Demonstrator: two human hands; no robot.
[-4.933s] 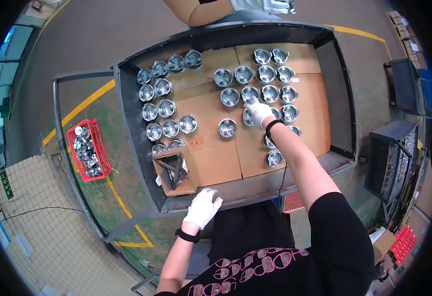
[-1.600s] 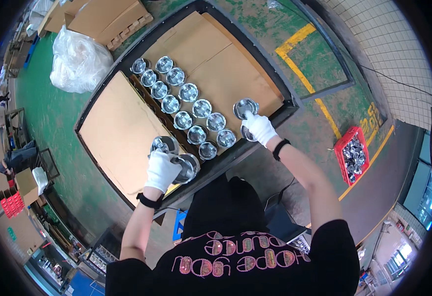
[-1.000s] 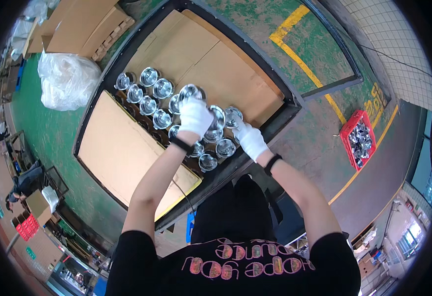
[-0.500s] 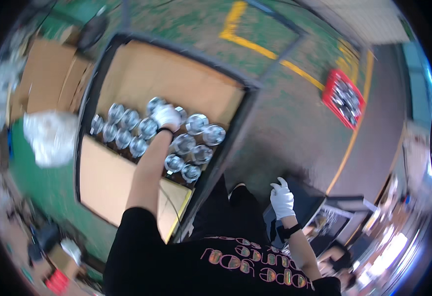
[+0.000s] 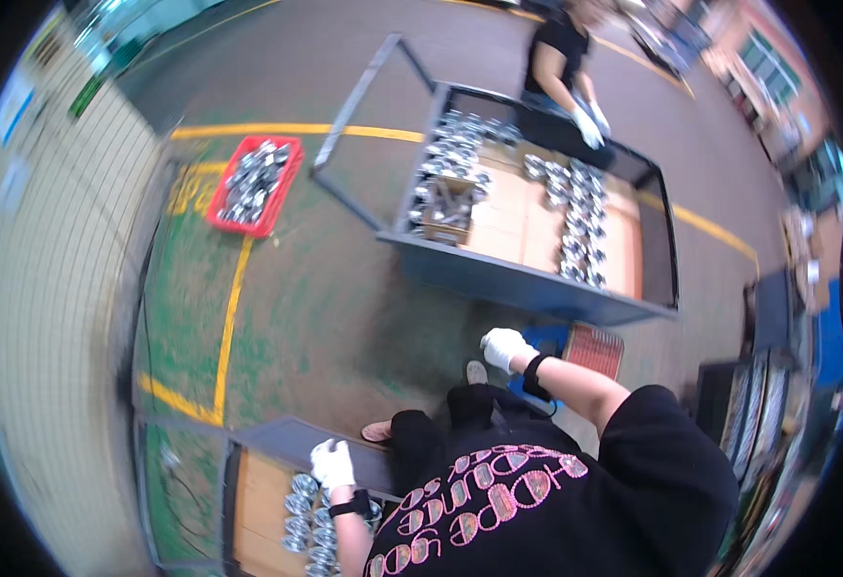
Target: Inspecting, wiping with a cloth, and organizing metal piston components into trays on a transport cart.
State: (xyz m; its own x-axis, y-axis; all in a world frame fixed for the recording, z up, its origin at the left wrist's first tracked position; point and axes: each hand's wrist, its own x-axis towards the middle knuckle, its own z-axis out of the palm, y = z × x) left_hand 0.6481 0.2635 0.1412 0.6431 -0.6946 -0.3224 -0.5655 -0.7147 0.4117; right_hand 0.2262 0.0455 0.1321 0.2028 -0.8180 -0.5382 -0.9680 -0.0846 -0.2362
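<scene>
My left hand (image 5: 333,465), in a white glove, hangs over the edge of a dark-framed cart (image 5: 291,435) at the lower left. Its fingers look slightly apart, and I see nothing in them. Just below it, shiny round metal parts (image 5: 298,514) lie in rows on the cart's brown board. My right hand (image 5: 506,348), also gloved in white, is out in front of me with its fingers curled into a fist. Nothing shows in that fist. It is nearest to a second grey cart (image 5: 527,284), apart from its side.
Metal parts (image 5: 580,221) and a cardboard box (image 5: 448,216) occupy the second cart. A co-worker (image 5: 556,62) with white gloves stands behind it. A red crate (image 5: 287,183) of metal pieces sits on the floor at left. Reddish ridged stack (image 5: 594,351) stands beside my right arm.
My view has swung to the right, bringing the second cart and co-worker in. My left hand has come off the metal parts it was reaching among. My right hand has closed.
</scene>
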